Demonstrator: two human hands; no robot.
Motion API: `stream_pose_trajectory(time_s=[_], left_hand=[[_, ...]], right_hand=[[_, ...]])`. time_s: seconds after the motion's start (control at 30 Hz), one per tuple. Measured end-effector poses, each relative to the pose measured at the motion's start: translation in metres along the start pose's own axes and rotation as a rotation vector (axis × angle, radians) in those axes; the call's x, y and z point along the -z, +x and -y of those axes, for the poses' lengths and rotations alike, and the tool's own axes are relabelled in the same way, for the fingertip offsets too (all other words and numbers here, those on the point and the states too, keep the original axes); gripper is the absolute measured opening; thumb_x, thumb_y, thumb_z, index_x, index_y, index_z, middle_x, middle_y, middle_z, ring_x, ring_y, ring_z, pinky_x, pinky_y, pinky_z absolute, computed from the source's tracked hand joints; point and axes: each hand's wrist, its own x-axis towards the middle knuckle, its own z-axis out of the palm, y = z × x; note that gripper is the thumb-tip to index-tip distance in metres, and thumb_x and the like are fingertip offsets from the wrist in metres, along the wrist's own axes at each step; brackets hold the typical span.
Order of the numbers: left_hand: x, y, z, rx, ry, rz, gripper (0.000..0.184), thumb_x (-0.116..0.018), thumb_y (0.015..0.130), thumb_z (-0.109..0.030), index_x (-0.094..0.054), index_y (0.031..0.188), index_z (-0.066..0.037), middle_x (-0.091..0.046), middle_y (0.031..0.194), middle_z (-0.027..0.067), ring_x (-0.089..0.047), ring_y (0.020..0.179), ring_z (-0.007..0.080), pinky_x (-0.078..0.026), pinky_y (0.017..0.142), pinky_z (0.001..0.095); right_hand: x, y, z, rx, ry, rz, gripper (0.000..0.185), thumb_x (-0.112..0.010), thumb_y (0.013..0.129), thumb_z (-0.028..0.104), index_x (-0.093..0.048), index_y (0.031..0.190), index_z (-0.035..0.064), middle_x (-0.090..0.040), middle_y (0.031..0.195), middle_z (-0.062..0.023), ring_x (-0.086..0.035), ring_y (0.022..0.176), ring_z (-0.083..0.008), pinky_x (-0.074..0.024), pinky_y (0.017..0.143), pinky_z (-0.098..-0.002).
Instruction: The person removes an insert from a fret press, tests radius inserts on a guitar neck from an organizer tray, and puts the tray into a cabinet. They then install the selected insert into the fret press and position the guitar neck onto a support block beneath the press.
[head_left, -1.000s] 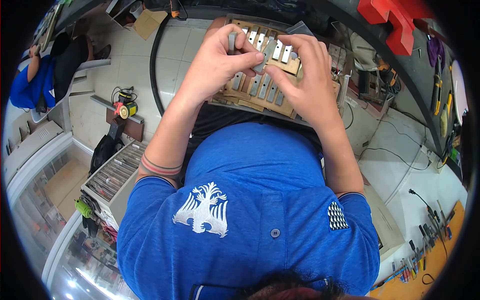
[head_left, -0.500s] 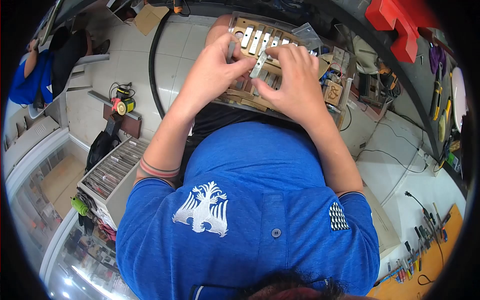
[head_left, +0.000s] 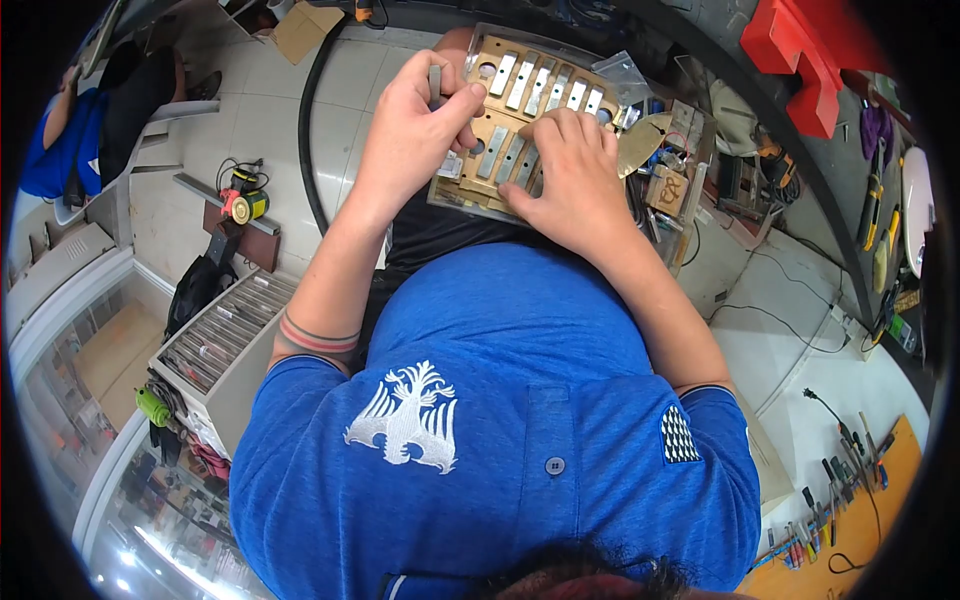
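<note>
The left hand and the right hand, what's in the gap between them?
In the head view, part of the wooden board lies between the left hand and right hand, with metal bars on it.

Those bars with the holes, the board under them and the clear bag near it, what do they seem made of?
The bars look like metal, perhaps steel: silvery grey and straight-edged, some brighter, others duller. The board seems to be wood or plywood, its tan face looking unpainted. The bag is likely thin plastic: see-through with glossy highlights.
</note>
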Motion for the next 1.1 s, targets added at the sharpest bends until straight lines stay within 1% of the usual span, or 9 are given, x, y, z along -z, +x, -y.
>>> stream_pose_trajectory(time_s=[0.33, 0.43, 0.57, 0.63, 0.73, 0.83, 0.93, 1.03, 1.1], left_hand=[[-0.004, 0.002, 0.008, 0.013, -0.117, 0.012, 0.022, -0.071, 0.107, -0.014, -0.051, 0.099, -0.008, -0.073, 0.088, 0.0078, -0.068, 0.064, 0.0086, -0.051, 0.055, 0.0229], [-0.004, 0.001, 0.009, 0.012, -0.129, 0.003, 0.022, -0.07, 0.108, -0.014, -0.05, 0.1, -0.008, -0.073, 0.088, 0.0084, -0.069, 0.064, 0.01, -0.052, 0.055, 0.0236], [-0.001, 0.002, 0.016, 0.013, -0.27, 0.041, 0.02, -0.066, 0.111, -0.021, -0.054, 0.105, -0.007, -0.073, 0.09, 0.0106, -0.071, 0.067, 0.0132, -0.053, 0.058, 0.0251], [-0.001, 0.003, 0.017, 0.015, -0.387, 0.058, 0.023, -0.062, 0.113, -0.027, -0.056, 0.11, -0.006, -0.073, 0.092, 0.0119, -0.073, 0.069, 0.0152, -0.055, 0.06, 0.026], [0.001, 0.004, 0.019, 0.055, -0.465, 0.045, 0.029, -0.057, 0.116, -0.033, -0.058, 0.115, -0.004, -0.074, 0.094, 0.0127, -0.074, 0.074, 0.0167, -0.057, 0.064, 0.027], [-0.002, 0.004, 0.02, 0.075, -0.458, 0.041, 0.031, -0.053, 0.117, -0.033, -0.057, 0.118, -0.003, -0.074, 0.096, 0.0135, -0.076, 0.077, 0.0182, -0.058, 0.066, 0.0279], [-0.002, 0.006, 0.022, 0.072, -0.479, 0.087, 0.035, -0.046, 0.119, -0.035, -0.057, 0.122, -0.001, -0.074, 0.105, 0.0183, -0.078, 0.086, 0.0238, -0.062, 0.075, 0.0331], [0.0, 0.01, 0.024, 0.128, -0.78, 0.257, 0.047, -0.036, 0.12, -0.037, -0.054, 0.136, 0.004, -0.07, 0.126, 0.0289, -0.077, 0.109, 0.0358, -0.064, 0.096, 0.0433], [-0.002, 0.008, 0.015, 0.214, -0.876, 0.281, 0.057, -0.03, 0.12, -0.04, -0.048, 0.147, 0.006, -0.06, 0.143, 0.0344, -0.067, 0.127, 0.0431, -0.057, 0.11, 0.0499]], right_hand=[[-0.006, -0.008, 0.002, -0.063, 0.081, -0.013, 0.058, -0.087, 0.081, 0.035, -0.065, 0.126, 0.0062, -0.057, 0.131, -0.0143, -0.051, 0.13, -0.0329, -0.0362, 0.113, -0.0505], [-0.009, -0.01, 0.001, -0.068, 0.084, -0.032, 0.058, -0.088, 0.081, 0.035, -0.065, 0.126, 0.0065, -0.057, 0.133, -0.0141, -0.05, 0.132, -0.0328, -0.0361, 0.113, -0.0507], [-0.006, -0.011, 0.002, -0.061, 0.067, -0.017, 0.056, -0.086, 0.082, 0.035, -0.065, 0.127, 0.007, -0.058, 0.134, -0.0142, -0.05, 0.133, -0.0326, -0.0364, 0.112, -0.0506], [-0.005, -0.01, 0.002, -0.06, 0.068, -0.024, 0.055, -0.085, 0.084, 0.036, -0.065, 0.126, 0.0073, -0.059, 0.133, -0.0139, -0.05, 0.132, -0.0326, -0.0367, 0.112, -0.0507], [-0.008, -0.012, 0.0, -0.014, 0.015, -0.036, 0.053, -0.084, 0.085, 0.036, -0.065, 0.126, 0.0074, -0.06, 0.131, -0.0131, -0.052, 0.131, -0.0328, -0.0367, 0.112, -0.0506], [-0.01, -0.012, 0.0, 0.004, -0.022, -0.051, 0.05, -0.083, 0.086, 0.037, -0.066, 0.124, 0.0078, -0.06, 0.131, -0.0129, -0.053, 0.13, -0.0332, -0.0368, 0.112, -0.0512], [-0.004, -0.011, -0.002, 0.009, -0.014, -0.01, 0.047, -0.081, 0.09, 0.037, -0.068, 0.125, 0.0075, -0.061, 0.131, -0.0131, -0.054, 0.13, -0.0326, -0.0372, 0.112, -0.0518], [0.006, -0.012, -0.015, 0.05, 0.097, -0.045, 0.042, -0.078, 0.094, 0.033, -0.07, 0.126, 0.0077, -0.064, 0.128, -0.0114, -0.055, 0.129, -0.0312, -0.0378, 0.112, -0.0506], [0.011, -0.015, -0.021, 0.005, 0.158, -0.125, 0.038, -0.076, 0.096, 0.03, -0.07, 0.126, 0.0082, -0.066, 0.125, -0.0099, -0.056, 0.127, -0.0302, -0.0379, 0.112, -0.049]])
